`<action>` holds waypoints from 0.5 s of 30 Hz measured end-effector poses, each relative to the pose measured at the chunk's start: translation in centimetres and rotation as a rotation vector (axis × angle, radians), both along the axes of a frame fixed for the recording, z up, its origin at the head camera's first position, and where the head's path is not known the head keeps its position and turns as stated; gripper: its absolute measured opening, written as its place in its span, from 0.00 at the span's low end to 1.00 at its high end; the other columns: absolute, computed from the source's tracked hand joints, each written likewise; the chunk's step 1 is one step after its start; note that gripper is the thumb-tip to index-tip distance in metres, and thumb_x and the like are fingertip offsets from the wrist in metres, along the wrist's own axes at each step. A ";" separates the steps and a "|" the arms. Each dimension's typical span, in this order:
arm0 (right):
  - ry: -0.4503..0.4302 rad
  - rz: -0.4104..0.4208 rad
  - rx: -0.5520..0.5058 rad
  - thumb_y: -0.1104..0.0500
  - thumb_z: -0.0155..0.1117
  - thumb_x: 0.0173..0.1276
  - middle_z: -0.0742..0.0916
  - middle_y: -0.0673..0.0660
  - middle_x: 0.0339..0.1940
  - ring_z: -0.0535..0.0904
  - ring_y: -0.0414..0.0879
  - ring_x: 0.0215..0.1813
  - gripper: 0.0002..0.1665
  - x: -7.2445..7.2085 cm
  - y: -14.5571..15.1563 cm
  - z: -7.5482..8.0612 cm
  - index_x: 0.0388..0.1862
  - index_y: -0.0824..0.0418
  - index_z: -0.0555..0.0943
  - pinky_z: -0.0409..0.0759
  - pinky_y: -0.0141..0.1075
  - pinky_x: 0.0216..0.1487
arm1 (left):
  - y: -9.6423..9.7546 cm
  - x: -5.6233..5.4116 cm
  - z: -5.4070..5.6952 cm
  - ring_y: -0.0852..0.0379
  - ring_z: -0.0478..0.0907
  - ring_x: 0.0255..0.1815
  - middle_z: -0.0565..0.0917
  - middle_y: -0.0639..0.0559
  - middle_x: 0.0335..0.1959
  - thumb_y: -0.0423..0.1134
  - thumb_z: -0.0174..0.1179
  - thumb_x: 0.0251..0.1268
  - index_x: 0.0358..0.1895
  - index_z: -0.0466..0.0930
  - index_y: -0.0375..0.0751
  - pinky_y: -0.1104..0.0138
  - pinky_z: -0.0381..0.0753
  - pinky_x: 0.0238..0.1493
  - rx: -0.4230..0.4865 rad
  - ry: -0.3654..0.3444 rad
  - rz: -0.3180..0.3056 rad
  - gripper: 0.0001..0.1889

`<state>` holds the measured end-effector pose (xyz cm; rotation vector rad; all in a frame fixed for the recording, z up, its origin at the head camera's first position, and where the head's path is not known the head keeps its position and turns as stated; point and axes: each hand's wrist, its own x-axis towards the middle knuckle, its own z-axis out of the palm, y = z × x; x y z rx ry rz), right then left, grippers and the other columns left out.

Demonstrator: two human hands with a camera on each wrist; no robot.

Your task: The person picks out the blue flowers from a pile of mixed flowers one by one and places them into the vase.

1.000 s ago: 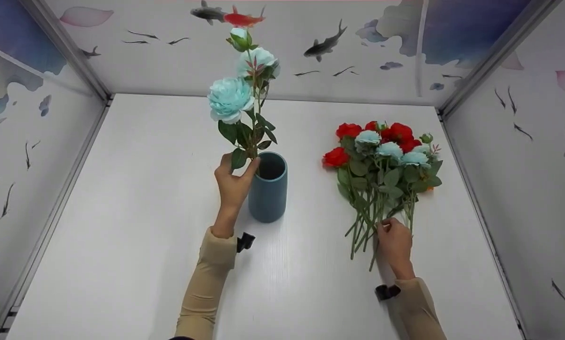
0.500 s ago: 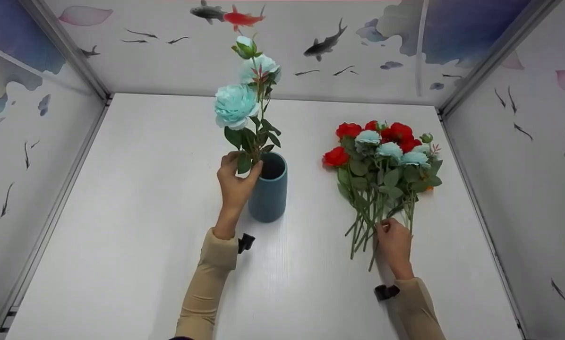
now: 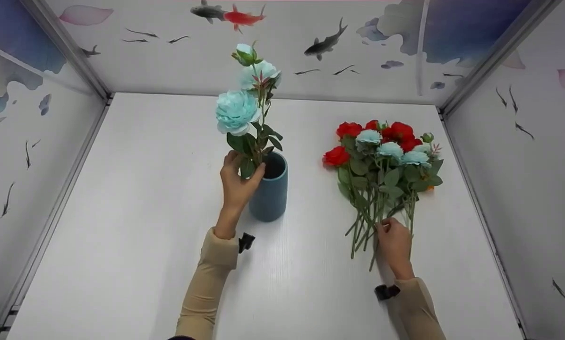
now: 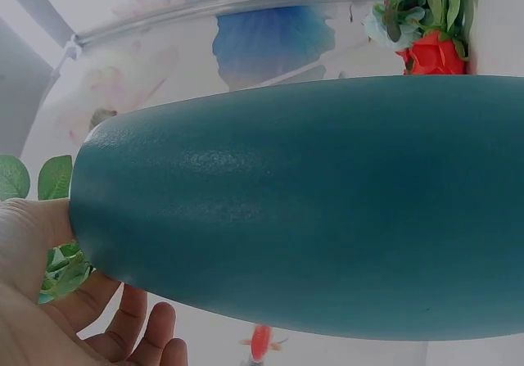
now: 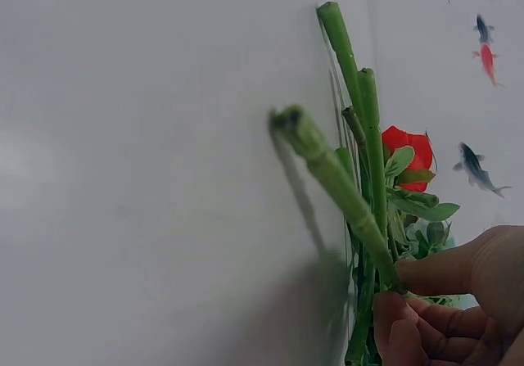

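My left hand (image 3: 239, 188) pinches a light blue artificial flower stem (image 3: 237, 112) by its lower leaves, right at the rim of a teal vase (image 3: 269, 198). Two full blooms and a bud stand upright above the hand, and the stem's lower end is hidden inside the vase. In the left wrist view the vase (image 4: 295, 210) fills most of the picture, with thumb and fingers at its mouth. On the right, my right hand (image 3: 396, 245) pinches a green stem (image 5: 352, 202) between thumb and fingers, among the cut ends of a pile of red and light blue flowers (image 3: 389, 160).
A white table (image 3: 136, 212) carries everything, enclosed by low walls printed with fish and petals (image 3: 325, 45). The flower pile lies to the right of the vase, blooms toward the back wall. A black wrist camera (image 3: 386, 292) sits at the right cuff.
My left hand has moved slightly right and toward me, and the blue flower has come down lower at the vase mouth. The right hand and the pile stay put.
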<state>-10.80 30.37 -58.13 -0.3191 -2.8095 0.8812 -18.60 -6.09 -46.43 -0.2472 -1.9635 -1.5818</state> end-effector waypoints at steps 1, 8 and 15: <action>0.001 0.000 -0.001 0.63 0.62 0.63 0.81 0.59 0.18 0.71 0.44 0.15 0.08 0.0 0.0 0.0 0.32 0.70 0.81 0.67 0.35 0.16 | 0.0 0.0 0.1 0.43 0.74 0.50 0.80 0.37 0.44 0.25 0.67 0.47 0.43 0.81 0.24 0.53 0.70 0.54 0.001 0.005 -0.005 0.17; -0.018 -0.002 0.000 0.63 0.62 0.63 0.82 0.60 0.19 0.72 0.45 0.16 0.08 0.0 0.0 0.2 0.33 0.70 0.81 0.67 0.36 0.17 | 0.4 1.3 2.6 0.36 0.74 0.49 0.78 0.30 0.43 0.20 0.65 0.45 0.42 0.78 0.18 0.48 0.72 0.52 -0.001 0.015 -0.011 0.16; -0.016 -0.003 -0.006 0.64 0.62 0.63 0.81 0.60 0.18 0.71 0.46 0.16 0.08 0.0 -0.1 0.5 0.32 0.71 0.80 0.67 0.36 0.18 | 0.7 2.2 4.0 0.37 0.75 0.46 0.77 0.31 0.41 0.20 0.63 0.47 0.41 0.78 0.18 0.51 0.74 0.50 -0.020 -0.010 0.001 0.15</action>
